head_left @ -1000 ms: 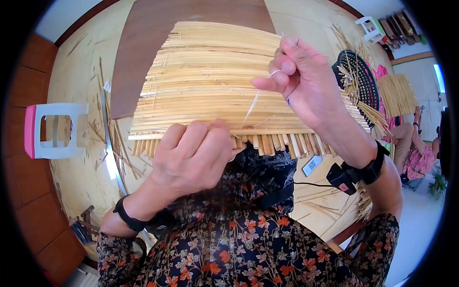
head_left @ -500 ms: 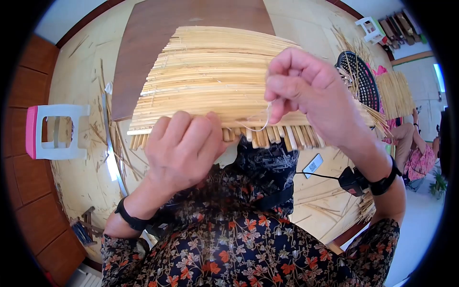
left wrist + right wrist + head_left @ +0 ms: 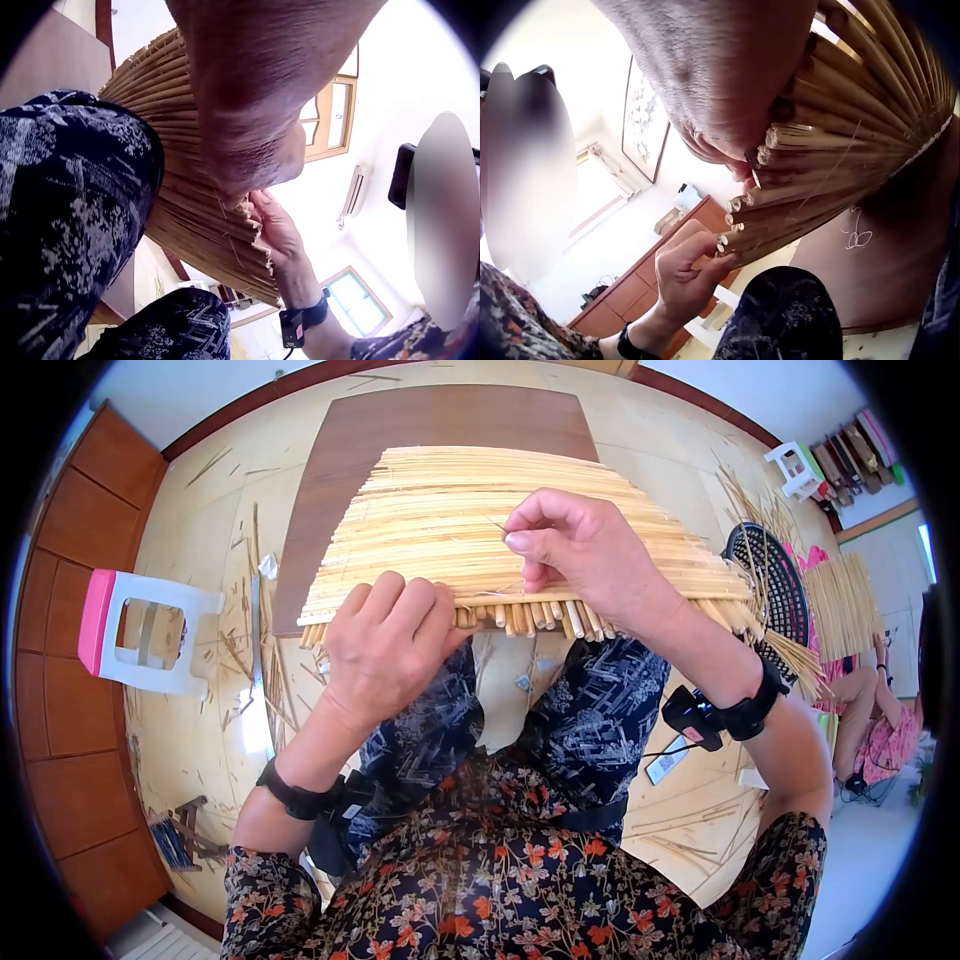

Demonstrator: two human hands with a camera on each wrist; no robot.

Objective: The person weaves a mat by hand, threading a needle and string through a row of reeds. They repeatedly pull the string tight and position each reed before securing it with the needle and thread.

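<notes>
A mat of pale plant stalks (image 3: 450, 525) bound side by side lies over the person's lap and the brown table. The left hand (image 3: 385, 645) grips its near edge, thumb and fingers round the stalk ends, as the right wrist view also shows. Over the near part of the mat, the right hand (image 3: 590, 555) pinches a thin needle-like piece (image 3: 496, 524) between thumb and forefinger, its tip pointing left. White thread runs along the near edge below the right hand. In the right wrist view, a loose loop of white thread (image 3: 859, 238) shows beneath the mat against the brown table.
The brown table (image 3: 455, 420) stands ahead. A white and pink stool (image 3: 165, 630) is at the left, a dark basket with stalks (image 3: 765, 575) at the right. Loose stalks litter the floor. Another person in pink (image 3: 885, 735) sits far right, by another mat (image 3: 840, 605).
The right hand came down from above the mat's right side, drawing the thread loop in at the near edge, then moved left. The left hand keeps its grip. The head view has tilted upward.
</notes>
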